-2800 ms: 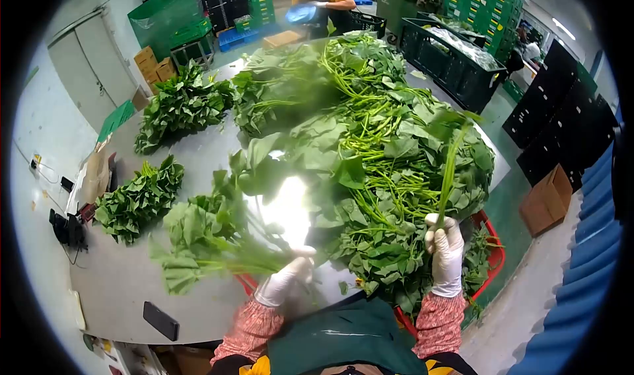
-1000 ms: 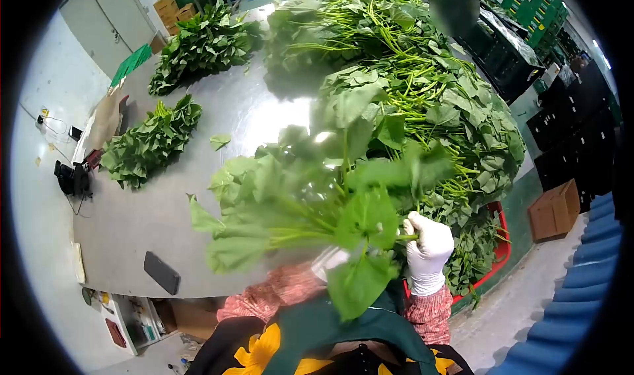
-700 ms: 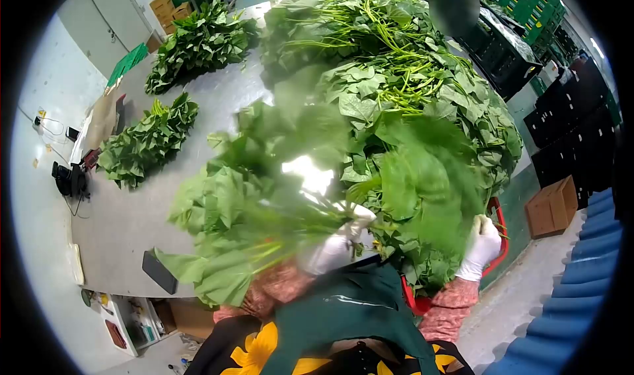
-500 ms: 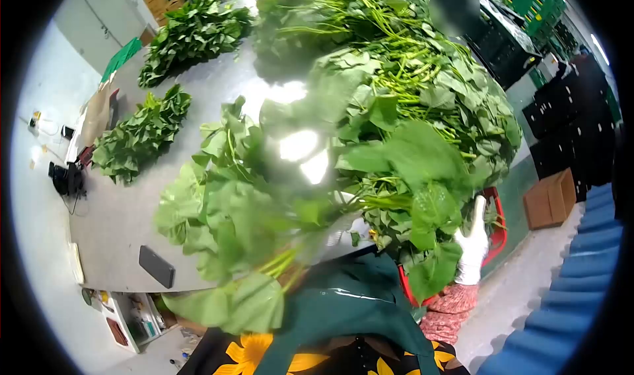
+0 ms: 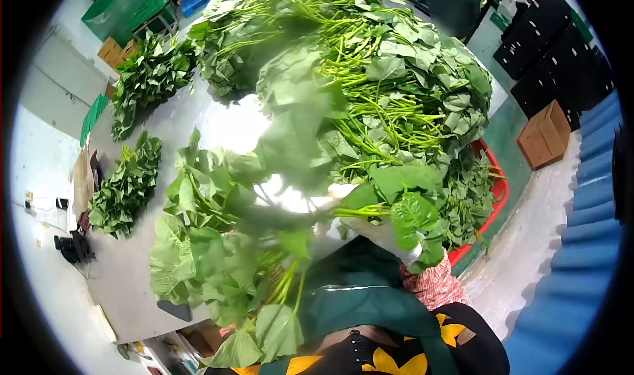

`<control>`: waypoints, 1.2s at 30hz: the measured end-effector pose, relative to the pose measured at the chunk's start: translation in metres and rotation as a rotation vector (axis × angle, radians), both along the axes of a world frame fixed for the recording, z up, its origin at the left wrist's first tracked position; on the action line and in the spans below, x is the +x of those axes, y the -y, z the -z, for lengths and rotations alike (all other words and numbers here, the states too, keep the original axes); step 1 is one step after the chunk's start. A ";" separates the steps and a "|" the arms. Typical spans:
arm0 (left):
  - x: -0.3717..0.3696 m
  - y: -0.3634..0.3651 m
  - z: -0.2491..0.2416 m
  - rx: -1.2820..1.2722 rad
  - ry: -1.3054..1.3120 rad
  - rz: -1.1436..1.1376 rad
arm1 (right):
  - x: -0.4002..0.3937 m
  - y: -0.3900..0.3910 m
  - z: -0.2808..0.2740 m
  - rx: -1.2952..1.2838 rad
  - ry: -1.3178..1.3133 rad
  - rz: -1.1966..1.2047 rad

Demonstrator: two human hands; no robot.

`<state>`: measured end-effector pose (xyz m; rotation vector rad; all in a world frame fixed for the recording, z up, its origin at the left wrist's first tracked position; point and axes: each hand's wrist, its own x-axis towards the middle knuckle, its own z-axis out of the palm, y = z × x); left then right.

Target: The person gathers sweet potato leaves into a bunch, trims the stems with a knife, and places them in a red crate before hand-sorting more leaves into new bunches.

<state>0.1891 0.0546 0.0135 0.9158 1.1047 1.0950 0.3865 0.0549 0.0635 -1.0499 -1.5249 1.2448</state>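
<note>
My right hand [image 5: 386,235], in a white glove, is closed around a few leafy green stems [image 5: 363,211] in front of my apron. Their broad leaves [image 5: 416,220] hang over part of the glove. At the left, a loose bunch of leafy greens [image 5: 218,256] is held up near my body, its cut stems [image 5: 285,284] pointing down. My left hand is hidden behind this bunch; only a bit of its red sleeve [image 5: 226,329] shows. Just beyond my right hand lies a large heap of leafy greens [image 5: 396,104].
A red basket [image 5: 500,187] with leaves stands right of the table [image 5: 125,276]. Two bundled piles, a nearer one [image 5: 129,187] and a farther one [image 5: 152,77], lie on the left. A dark phone-like object [image 5: 175,310] is at the near edge. A cardboard box [image 5: 547,136] sits on the floor.
My right hand has moved left from the red basket to in front of my body and now grips stems. The left bunch stays held up. The camera view has turned to the right.
</note>
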 end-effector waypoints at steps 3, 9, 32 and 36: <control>0.003 -0.003 -0.003 0.012 -0.034 0.024 | 0.000 0.003 -0.014 0.083 0.107 0.078; 0.011 -0.004 -0.014 0.147 -0.193 0.081 | 0.077 0.001 0.065 0.346 0.474 0.365; -0.004 -0.004 -0.007 -0.078 0.064 -0.092 | 0.052 -0.087 0.070 0.565 0.888 0.486; -0.012 -0.001 -0.007 -0.039 -0.032 -0.119 | 0.047 -0.075 0.042 0.665 0.691 0.565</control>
